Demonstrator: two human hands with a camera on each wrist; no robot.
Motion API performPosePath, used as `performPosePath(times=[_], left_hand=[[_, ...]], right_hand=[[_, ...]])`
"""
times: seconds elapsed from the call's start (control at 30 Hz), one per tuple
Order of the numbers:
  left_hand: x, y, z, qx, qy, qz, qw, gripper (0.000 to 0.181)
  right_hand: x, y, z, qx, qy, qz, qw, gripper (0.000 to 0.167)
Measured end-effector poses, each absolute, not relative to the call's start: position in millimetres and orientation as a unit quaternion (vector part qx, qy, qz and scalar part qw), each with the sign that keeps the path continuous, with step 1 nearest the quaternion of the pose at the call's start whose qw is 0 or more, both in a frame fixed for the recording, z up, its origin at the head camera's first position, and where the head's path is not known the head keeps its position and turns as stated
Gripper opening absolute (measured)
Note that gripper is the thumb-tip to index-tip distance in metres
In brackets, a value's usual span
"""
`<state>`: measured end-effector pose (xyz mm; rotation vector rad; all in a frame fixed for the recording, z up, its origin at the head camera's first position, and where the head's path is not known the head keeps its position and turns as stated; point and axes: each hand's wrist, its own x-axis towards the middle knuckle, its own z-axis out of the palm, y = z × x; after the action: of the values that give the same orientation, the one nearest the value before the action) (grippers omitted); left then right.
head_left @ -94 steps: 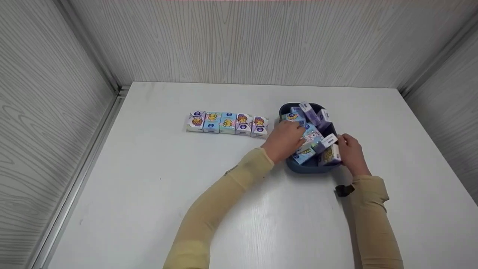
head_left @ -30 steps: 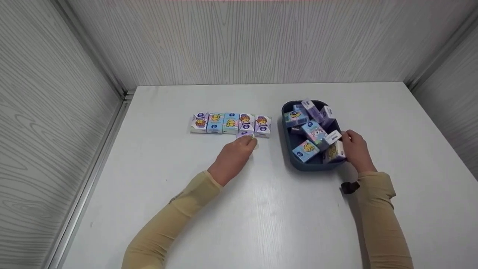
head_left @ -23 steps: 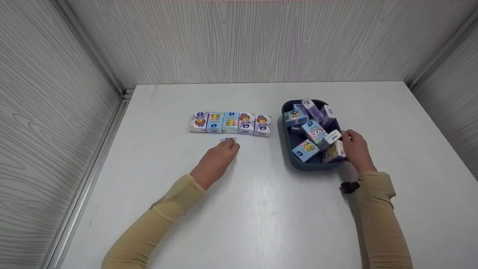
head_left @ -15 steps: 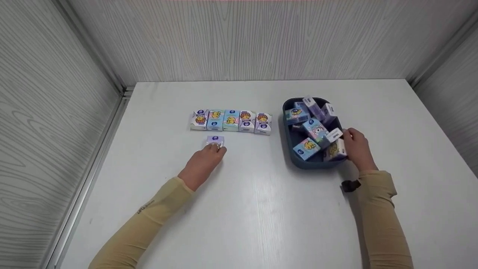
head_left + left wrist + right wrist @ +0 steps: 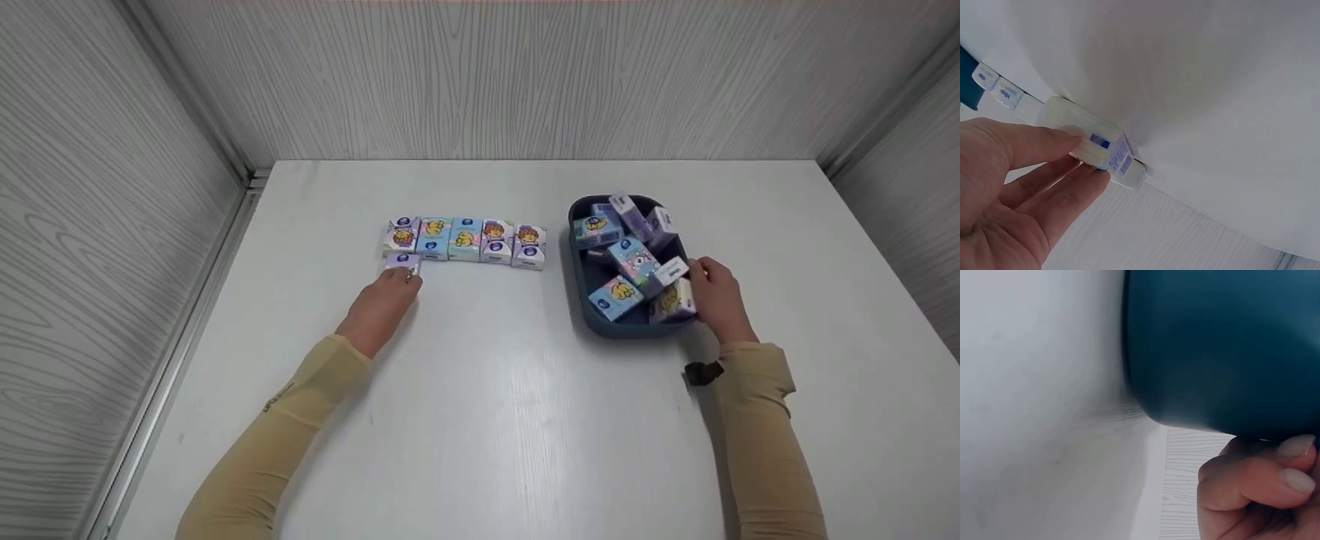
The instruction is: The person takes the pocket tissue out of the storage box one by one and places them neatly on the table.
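A small purple-and-white box (image 5: 402, 262) is pinched between the thumb and fingers of my left hand (image 5: 379, 309), just in front of the leftmost box (image 5: 401, 236) of a row. In the left wrist view my left hand (image 5: 1033, 185) holds this box (image 5: 1086, 135) by its sides. The row of several purple and blue boxes (image 5: 466, 240) runs side by side to the right. My right hand (image 5: 720, 300) grips the right rim of a dark blue bin (image 5: 600, 326). In the right wrist view, curled fingers of the right hand (image 5: 1258, 489) are at the edge of the bin (image 5: 1219, 354).
Several more small boxes (image 5: 616, 298) lie jumbled inside the bin. The white table (image 5: 480, 420) is bounded by wood-grain panels (image 5: 480, 82) at the back and on both sides. A small black object (image 5: 703, 373) is at the right wrist.
My left hand has come from the bin with a box and moved left, in front of the row's left end. The right hand stays at the bin's rim.
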<state>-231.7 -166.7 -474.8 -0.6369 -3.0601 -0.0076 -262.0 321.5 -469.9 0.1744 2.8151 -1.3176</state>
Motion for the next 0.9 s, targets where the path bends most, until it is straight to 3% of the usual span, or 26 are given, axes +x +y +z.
performPosePath(times=[0.53,0.77,0.9], left_hand=[[-240.5,-167.4,-475.1,-0.179,-0.984,0.0,0.017,0.041],[-240.3,-168.4,-479.3,-0.185,-0.981,-0.016,0.056,0.032],[-239.5,-167.9,-476.4,-0.179,-0.982,-0.029,0.046,0.035]], right_hand=[[-263.5,320.1,-468.0,0.054,0.908,-0.414,0.011,0.045],[-263.1,321.4,-469.9,0.051,0.905,-0.422,0.019,0.046],[-263.1,322.5,-470.9,0.053,0.905,-0.422,0.02,0.046]])
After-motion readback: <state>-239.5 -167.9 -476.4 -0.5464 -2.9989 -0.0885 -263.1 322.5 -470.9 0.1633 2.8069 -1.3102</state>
